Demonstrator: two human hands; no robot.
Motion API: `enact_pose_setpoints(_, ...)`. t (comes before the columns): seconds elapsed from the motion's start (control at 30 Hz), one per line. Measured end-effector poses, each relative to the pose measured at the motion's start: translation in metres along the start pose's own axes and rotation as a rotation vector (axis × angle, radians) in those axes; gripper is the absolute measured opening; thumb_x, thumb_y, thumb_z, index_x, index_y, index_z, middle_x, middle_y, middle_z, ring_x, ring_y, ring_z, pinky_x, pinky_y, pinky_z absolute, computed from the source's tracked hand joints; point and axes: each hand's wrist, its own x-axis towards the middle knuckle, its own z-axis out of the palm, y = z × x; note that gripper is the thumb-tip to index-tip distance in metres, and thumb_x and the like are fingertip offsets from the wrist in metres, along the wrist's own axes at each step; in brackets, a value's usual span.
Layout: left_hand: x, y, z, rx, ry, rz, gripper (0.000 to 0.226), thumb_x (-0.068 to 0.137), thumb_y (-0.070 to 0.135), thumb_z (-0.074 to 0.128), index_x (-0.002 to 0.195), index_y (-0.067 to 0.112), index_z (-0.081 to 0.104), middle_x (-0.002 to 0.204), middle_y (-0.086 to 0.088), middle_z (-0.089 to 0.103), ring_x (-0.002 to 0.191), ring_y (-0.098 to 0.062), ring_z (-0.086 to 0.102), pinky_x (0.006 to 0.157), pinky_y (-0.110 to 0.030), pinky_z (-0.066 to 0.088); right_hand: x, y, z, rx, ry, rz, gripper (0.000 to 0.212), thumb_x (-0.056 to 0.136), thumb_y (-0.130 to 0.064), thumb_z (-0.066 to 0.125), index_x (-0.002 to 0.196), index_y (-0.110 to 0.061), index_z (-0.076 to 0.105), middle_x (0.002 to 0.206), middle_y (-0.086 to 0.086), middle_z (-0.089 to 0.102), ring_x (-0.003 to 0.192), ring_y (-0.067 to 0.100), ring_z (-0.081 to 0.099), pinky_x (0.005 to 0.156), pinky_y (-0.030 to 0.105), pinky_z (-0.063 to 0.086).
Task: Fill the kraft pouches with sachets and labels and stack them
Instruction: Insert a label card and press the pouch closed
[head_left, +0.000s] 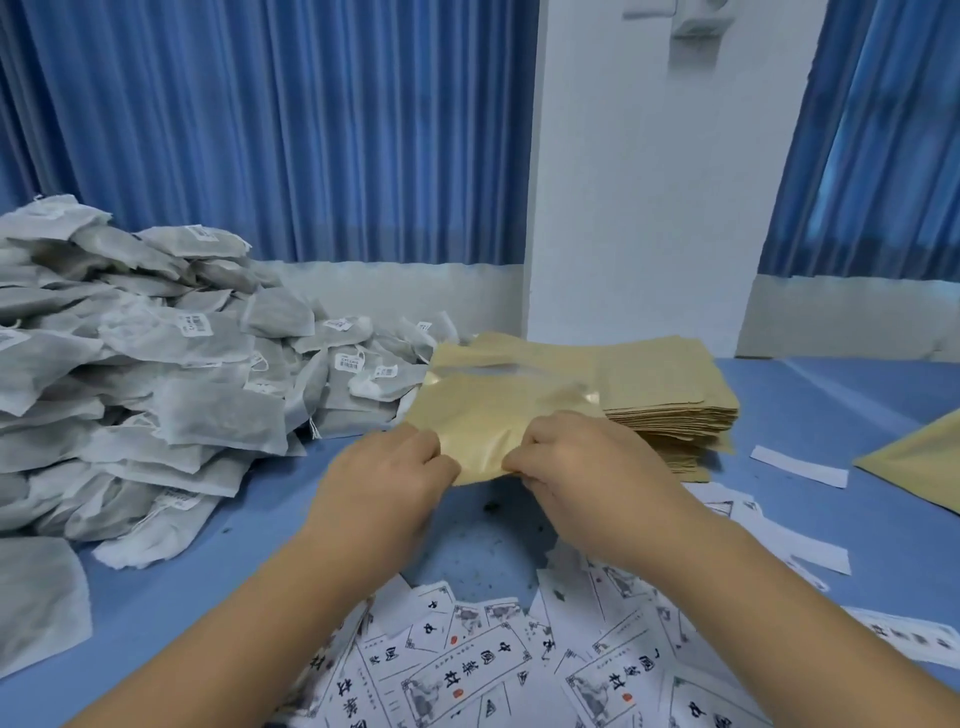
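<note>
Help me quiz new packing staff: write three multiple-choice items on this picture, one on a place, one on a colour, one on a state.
1. Where is the sachet heap? A on the pouch stack; B at the left; C at the right.
2. What colour is the table cover? A red; B green; C blue.
3. The kraft pouch in front is: A pinched by the left hand and the right hand; B held by one hand alone; C lying untouched.
Answers: B, the heap fills the left side; C, blue shows around the labels; A, both hands grip its near edge.
</note>
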Motion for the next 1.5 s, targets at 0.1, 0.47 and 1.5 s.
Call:
enact_pose_setpoints(0.1,-0.011,-0.009,-0.021,-0.005,0.081,-0.030,0.037,0.036,-0.016,0.078,0.063,0.008,0.070,0.056,-0.006,0.053,0.046,-0.026,0.049,0.038,-0.031,0.038,-0.004,-0.023,-0.013,-0.052,0.156,0.019,0.027,0.047,-0.003,0.074,0.066,-0.021,0.065,0.059,-0.006,0.054,0.057,0.018,0.053,0.048,0.024,0.024)
enact_pose_setpoints(0.47,-0.111,-0.008,-0.086,-0.094,0.030,0.138,0.017,0.078,0.007,0.060,0.082,0.013,0.076,0.081,-0.001,0.068,0.089,-0.022,0.067,0.077,-0.030,0.049,-0.064,-0.082,-0.014,0.018,0.159,-0.374,0.042,0.069,-0.015,0.072,0.110,-0.023,0.072,0.109,-0.010,0.070,0.107,0.014,0.065,0.078,0.025,0.054)
enact_pose_setpoints(1.5,-0.149,-0.006,-0.107,-0.309,-0.215,-0.328,0.011,0.088,0.022,0.064,0.083,0.018,0.071,0.081,0.007,0.062,0.074,-0.017,0.061,0.057,-0.038,0.054,-0.084,-0.084,0.016,0.685,-0.004,0.088,0.018,0.093,-0.019,0.059,0.101,-0.030,0.071,0.086,-0.007,0.070,0.080,0.009,0.061,0.074,0.030,0.050)
